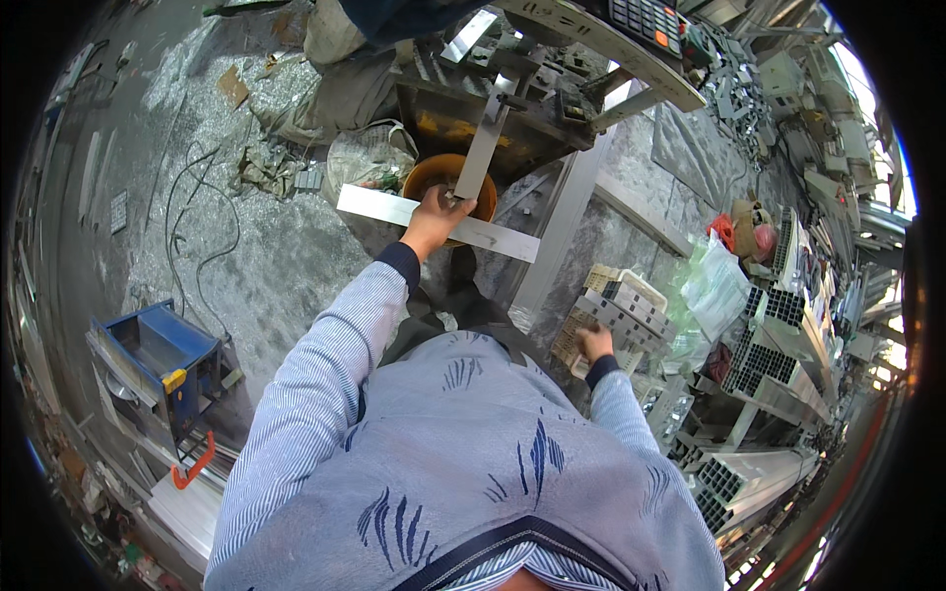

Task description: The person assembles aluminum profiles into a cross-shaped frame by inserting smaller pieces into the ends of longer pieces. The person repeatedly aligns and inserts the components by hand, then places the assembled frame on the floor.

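Observation:
My left hand is closed round a flat silver metal bar, which lies crosswise in front of me. Its thumb and fingers are by the near end of a second metal bar, which runs away from me to a dark metal work stand. Beneath the bars stands an orange bucket. To the right, my right hand is curled over a beige plastic crate with pale metal pieces in it. Whatever its fingers hold is too small to make out.
A calculator rests on a bench edge at the far right. Bundles of square metal tubes lie on the right. At left stand a blue machine and a cable. A white sack is beside the bucket.

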{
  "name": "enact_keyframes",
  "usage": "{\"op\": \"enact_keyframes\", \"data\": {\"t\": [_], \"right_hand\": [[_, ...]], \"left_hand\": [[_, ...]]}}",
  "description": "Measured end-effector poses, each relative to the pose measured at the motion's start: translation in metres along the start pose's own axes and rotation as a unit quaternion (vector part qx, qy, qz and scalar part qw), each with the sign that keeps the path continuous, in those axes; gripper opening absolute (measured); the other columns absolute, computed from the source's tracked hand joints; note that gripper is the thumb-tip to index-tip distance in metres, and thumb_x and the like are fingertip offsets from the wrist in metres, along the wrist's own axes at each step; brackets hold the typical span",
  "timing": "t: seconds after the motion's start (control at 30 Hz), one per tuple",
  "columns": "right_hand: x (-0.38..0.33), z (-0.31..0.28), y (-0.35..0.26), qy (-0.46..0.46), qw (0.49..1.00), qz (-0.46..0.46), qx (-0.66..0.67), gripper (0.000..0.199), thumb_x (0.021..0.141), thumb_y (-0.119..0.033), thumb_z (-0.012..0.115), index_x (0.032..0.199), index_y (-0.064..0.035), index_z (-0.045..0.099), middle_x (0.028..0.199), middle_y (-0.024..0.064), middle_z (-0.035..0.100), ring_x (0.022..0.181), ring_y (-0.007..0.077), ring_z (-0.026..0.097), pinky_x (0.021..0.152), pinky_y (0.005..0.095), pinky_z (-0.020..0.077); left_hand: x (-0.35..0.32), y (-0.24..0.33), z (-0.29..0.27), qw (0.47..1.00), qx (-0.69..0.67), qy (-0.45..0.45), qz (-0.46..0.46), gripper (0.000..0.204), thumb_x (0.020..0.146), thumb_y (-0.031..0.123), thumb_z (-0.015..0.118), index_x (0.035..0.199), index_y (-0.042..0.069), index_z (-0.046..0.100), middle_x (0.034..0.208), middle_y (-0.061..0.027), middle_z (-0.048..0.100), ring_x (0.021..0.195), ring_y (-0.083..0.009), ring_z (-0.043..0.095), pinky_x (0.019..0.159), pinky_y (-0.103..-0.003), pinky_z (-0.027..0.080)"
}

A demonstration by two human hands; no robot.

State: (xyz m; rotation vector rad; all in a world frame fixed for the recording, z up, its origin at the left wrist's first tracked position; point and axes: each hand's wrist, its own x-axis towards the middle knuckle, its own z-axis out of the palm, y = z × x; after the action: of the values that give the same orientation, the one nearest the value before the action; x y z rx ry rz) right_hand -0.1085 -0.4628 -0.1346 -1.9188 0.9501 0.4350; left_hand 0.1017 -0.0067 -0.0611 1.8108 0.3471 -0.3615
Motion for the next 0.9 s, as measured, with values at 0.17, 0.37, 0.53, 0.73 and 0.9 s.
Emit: {"op": "enact_keyframes", "data": {"t": [0.17, 0.37, 0.53, 0.73, 0.9], "right_hand": [[0.079, 0.050, -0.160, -0.156, 0.971, -0.181, -0.017, 0.038, 0.087, -0.012, 0.073, 0.121, 0.0039, 0.066, 0.101, 0.0113, 0.074, 0.091, 0.0230, 0.069, 0.080, 0.0345, 0.0556], [0.112, 0.095, -0.323, -0.160, 0.931, -0.318, -0.080, 0.035, 0.087, -0.016, 0.070, 0.116, 0.0029, 0.066, 0.112, 0.0154, 0.075, 0.102, 0.0244, 0.073, 0.090, 0.0352, 0.0555], [0.113, 0.100, -0.380, -0.047, 0.903, -0.404, -0.139, 0.045, 0.084, -0.016, 0.070, 0.126, -0.0014, 0.062, 0.110, 0.0185, 0.074, 0.105, 0.0318, 0.071, 0.091, 0.0391, 0.0556], [0.115, 0.097, -0.400, 0.075, 0.860, -0.422, -0.277, 0.065, 0.083, -0.017, 0.069, 0.145, -0.0087, 0.050, 0.117, 0.0208, 0.071, 0.107, 0.0396, 0.068, 0.092, 0.0482, 0.0546], [0.119, 0.101, -0.409, 0.090, 0.847, -0.390, -0.350, 0.072, 0.083, -0.019, 0.068, 0.151, -0.0127, 0.044, 0.118, 0.0206, 0.070, 0.106, 0.0404, 0.068, 0.088, 0.0500, 0.0548]], "left_hand": [[0.019, 0.027, 0.007, 0.997, 0.011, -0.076, -0.025, 0.067, 0.083, 0.049, 0.083, 0.119, -0.005, 0.064, 0.107, -0.0200, 0.074, 0.095, -0.0291, 0.072, 0.083, -0.038, 0.055], [0.014, 0.032, 0.009, 0.996, 0.014, -0.052, -0.070, 0.054, 0.086, 0.038, 0.081, 0.116, -0.004, 0.065, 0.095, -0.0112, 0.073, 0.077, -0.0191, 0.070, 0.072, -0.032, 0.055], [0.014, 0.019, 0.012, 0.996, -0.071, -0.032, -0.032, 0.056, 0.085, 0.036, 0.082, 0.118, -0.006, 0.065, 0.093, -0.0129, 0.074, 0.080, -0.0216, 0.072, 0.077, -0.034, 0.056], [0.013, 0.014, 0.014, 0.993, -0.107, -0.036, -0.044, 0.059, 0.086, 0.037, 0.083, 0.123, -0.005, 0.063, 0.099, -0.0117, 0.073, 0.084, -0.0184, 0.070, 0.077, -0.030, 0.056], [0.021, 0.018, 0.012, 0.993, -0.099, -0.037, -0.050, 0.064, 0.086, 0.036, 0.084, 0.127, -0.006, 0.058, 0.105, -0.0095, 0.069, 0.088, -0.0147, 0.067, 0.076, -0.029, 0.056]]}}
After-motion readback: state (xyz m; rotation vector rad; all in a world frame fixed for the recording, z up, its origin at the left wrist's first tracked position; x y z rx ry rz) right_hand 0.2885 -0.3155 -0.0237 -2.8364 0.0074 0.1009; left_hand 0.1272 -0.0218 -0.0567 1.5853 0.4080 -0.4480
